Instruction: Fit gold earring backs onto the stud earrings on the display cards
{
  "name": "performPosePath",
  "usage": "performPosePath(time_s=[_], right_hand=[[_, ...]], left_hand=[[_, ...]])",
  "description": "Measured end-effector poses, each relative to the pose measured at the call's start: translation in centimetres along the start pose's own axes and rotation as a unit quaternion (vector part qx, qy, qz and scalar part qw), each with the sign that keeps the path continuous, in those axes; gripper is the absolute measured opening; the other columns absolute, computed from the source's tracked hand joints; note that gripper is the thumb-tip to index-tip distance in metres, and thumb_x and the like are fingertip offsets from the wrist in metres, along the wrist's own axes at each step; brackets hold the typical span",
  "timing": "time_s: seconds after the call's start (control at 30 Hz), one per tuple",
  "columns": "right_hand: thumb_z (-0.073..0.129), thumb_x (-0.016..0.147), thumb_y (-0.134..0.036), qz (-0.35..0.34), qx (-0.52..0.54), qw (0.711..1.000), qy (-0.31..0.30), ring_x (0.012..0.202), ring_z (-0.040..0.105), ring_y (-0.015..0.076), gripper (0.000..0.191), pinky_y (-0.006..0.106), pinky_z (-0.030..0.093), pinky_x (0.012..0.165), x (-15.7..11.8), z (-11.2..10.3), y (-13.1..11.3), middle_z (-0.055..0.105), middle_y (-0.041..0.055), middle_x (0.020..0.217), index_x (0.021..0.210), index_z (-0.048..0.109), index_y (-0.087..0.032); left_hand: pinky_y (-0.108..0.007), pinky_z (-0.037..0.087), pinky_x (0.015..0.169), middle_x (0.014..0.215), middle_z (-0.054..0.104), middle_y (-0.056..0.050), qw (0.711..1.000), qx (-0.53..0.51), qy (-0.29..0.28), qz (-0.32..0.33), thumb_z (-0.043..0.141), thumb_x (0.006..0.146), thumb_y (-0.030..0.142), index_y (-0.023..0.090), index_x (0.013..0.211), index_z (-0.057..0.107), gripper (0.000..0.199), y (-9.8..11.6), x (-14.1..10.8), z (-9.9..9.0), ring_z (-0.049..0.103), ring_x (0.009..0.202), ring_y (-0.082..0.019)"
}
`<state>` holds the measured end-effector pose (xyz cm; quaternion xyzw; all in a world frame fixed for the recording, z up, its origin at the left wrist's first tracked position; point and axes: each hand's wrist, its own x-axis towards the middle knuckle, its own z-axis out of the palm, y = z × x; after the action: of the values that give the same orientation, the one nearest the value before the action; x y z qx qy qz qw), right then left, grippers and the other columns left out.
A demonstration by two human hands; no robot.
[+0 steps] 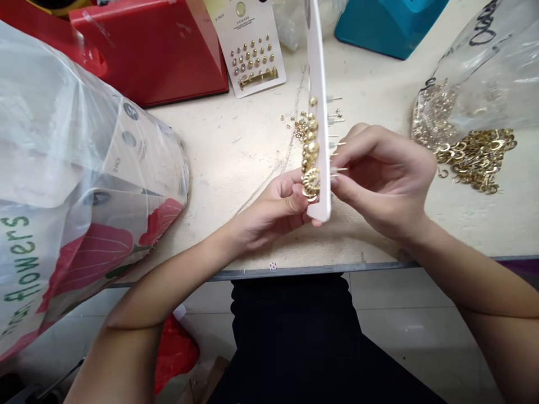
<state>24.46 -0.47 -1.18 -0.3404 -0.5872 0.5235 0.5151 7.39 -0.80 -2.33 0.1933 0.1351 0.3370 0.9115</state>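
The white earring card [319, 112] stands edge-on, its front mostly hidden; the printed plastic bag [76, 168] runs off the left edge; the loose gold bits [300, 128] on the bench [236, 146] are too small to tell.

We count one left hand [265, 210], one right hand [385, 179], one white earring card [323, 168], one flat earring card [248, 47], one big flower bag [80, 168], one clear bag [475, 95], one red box [147, 50] and one blue box [389, 22]. We see too many gold rings [475, 160] to count.

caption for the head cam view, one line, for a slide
Left hand holds a white rectangular earring card of gold earrings, right hand at its back posts
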Motion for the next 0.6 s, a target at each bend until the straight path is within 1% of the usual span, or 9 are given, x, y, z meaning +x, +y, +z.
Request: performPosePath(time_s=[0.07, 0.17, 0.3, 0.4, 0.5, 0.6], right_hand=[[0.086, 0.074, -0.030, 0.002, -0.012, 1.000, 0.005, 0.067, 0.063, 0.0165, 0.020, 0.032, 0.061, 0.055, -0.02, 0.05, -0.33, 0.068, 0.0005, 0.085, 0.089, 0.073, -0.029], [0.086, 0.073, -0.030, -0.020, -0.031, 0.999, 0.010, 0.067, 0.063, 0.0172, 0.020, 0.032, 0.062, 0.054, -0.04, 0.06, -0.61, 0.068, 0.0010, 0.083, 0.088, 0.074, -0.029], [0.086, 0.073, -0.031, -0.038, -0.053, 0.998, 0.007, 0.067, 0.062, 0.0174, 0.019, 0.033, 0.060, 0.054, -0.07, -0.08, -0.53, 0.069, 0.0010, 0.085, 0.089, 0.074, -0.030], [0.087, 0.072, -0.031, -0.039, -0.068, 0.997, -0.010, 0.064, 0.061, 0.0167, 0.020, 0.033, 0.057, 0.055, -0.06, -0.19, -0.49, 0.070, -0.0001, 0.084, 0.087, 0.074, -0.031], [0.086, 0.074, -0.025, -0.035, -0.055, 0.998, -0.015, 0.066, 0.061, 0.0155, 0.019, 0.032, 0.057, 0.057, -0.04, -0.16, -0.58, 0.070, -0.0008, 0.085, 0.089, 0.075, -0.030], [0.084, 0.074, -0.018, -0.025, -0.010, 1.000, -0.012, 0.069, 0.064, 0.0159, 0.023, 0.032, 0.059, 0.059, -0.06, -0.04, -0.56, 0.070, -0.0011, 0.086, 0.094, 0.076, -0.029]], left_hand=[[-0.010, 0.057, 0.065, 0.074, 0.064, 0.001, 1.000, -0.004, -0.005, -0.003, 0.075, 0.085, 0.023, 0.015, 0.090, 0.071, 0.010, 0.06, -0.04, 0.04, 0.064, 0.067, -0.003], [-0.010, 0.057, 0.064, 0.072, 0.064, 0.001, 1.000, -0.001, -0.002, -0.008, 0.077, 0.082, 0.025, 0.015, 0.090, 0.071, 0.014, 0.14, -0.02, 0.11, 0.063, 0.065, -0.004], [-0.011, 0.055, 0.063, 0.074, 0.063, 0.001, 1.000, 0.003, 0.005, -0.019, 0.081, 0.079, 0.029, 0.017, 0.089, 0.071, 0.019, 0.06, -0.01, 0.06, 0.062, 0.066, -0.004], [-0.012, 0.055, 0.066, 0.076, 0.063, 0.001, 1.000, -0.010, -0.002, -0.025, 0.079, 0.080, 0.029, 0.016, 0.091, 0.071, 0.019, -0.06, -0.10, -0.04, 0.063, 0.067, -0.004], [-0.011, 0.055, 0.068, 0.076, 0.062, 0.002, 0.999, -0.027, -0.008, -0.023, 0.074, 0.086, 0.023, 0.016, 0.093, 0.071, 0.010, -0.10, -0.18, -0.09, 0.063, 0.068, -0.003], [-0.010, 0.054, 0.067, 0.076, 0.063, 0.002, 0.999, -0.026, -0.027, -0.014, 0.076, 0.084, 0.027, 0.017, 0.094, 0.071, 0.015, -0.02, -0.18, -0.12, 0.063, 0.068, -0.002]])
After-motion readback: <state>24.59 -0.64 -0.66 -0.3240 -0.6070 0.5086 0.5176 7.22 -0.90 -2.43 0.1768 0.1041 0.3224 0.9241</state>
